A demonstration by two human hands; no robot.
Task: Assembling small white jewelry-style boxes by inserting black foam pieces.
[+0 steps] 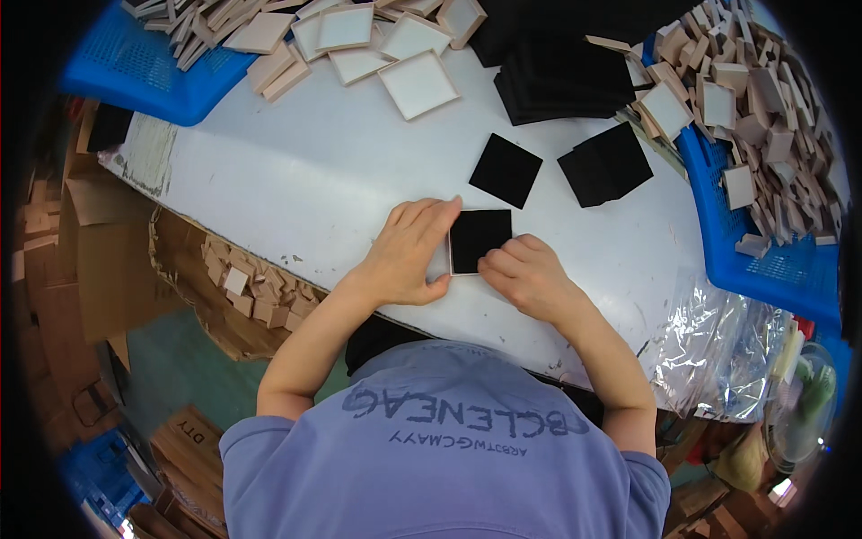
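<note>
A small shallow box (pixel 451 260) with a pale rim lies on the table in front of me, with a square black foam pad (pixel 480 238) in it. My left hand (pixel 409 251) rests along the box's left side, fingers stretched toward its far corner and thumb spread apart near the close corner. At the lower right edge of the pad, my right hand (pixel 530 277) has its fingers curled and pressed onto the pad; its fingertips are partly hidden. Beyond the box lie one loose black square (pixel 506 171) and a small overlapping group of black squares (pixel 606 164).
Stacked black pads (pixel 566 81) stand at the back. Pale shallow boxes (pixel 418 85) lie at the far left beside a blue basket (pixel 180 90). Another blue basket (pixel 763 269) heaped with boxes is at right, near clear plastic bags (pixel 718 346). A carton of small boxes (pixel 260 287) sits below the table's left edge.
</note>
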